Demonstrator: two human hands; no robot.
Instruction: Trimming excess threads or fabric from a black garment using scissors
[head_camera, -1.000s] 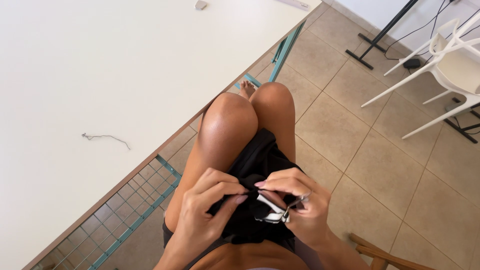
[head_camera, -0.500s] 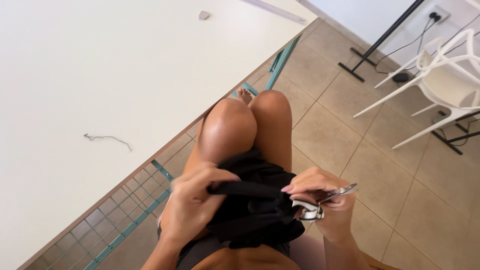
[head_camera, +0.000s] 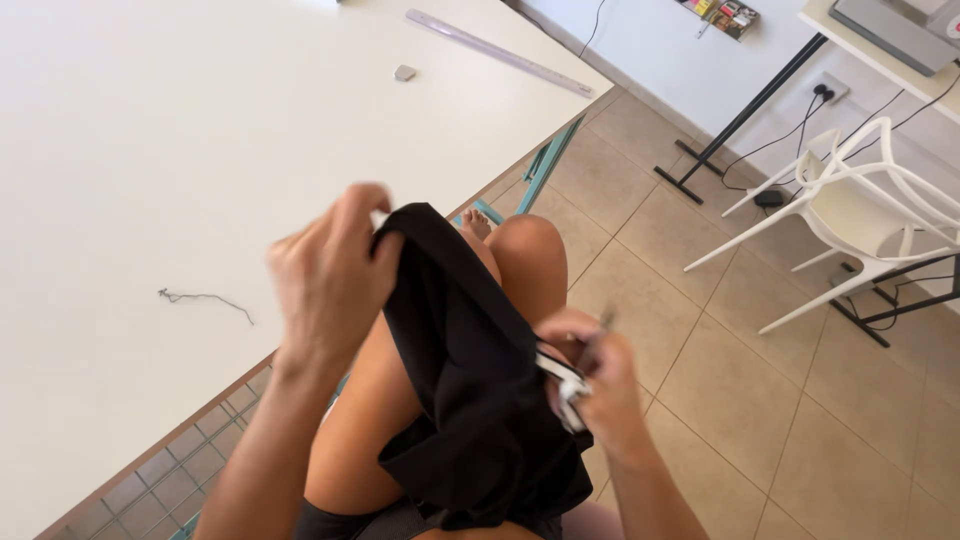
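- white table (head_camera: 150, 150) on my left, its edge running diagonally beside my knees; open tiled floor (head_camera: 760, 400) on my right, white chair (head_camera: 860, 210) well apart.
- my left hand (head_camera: 330, 280) is clenched on the top of a soft black cloth (head_camera: 480, 390), lifted over my lap.
- my right hand (head_camera: 595, 385) pinches the cloth's side along with small scissors (head_camera: 565, 385).
- a loose thread (head_camera: 205, 298) lies on the table.
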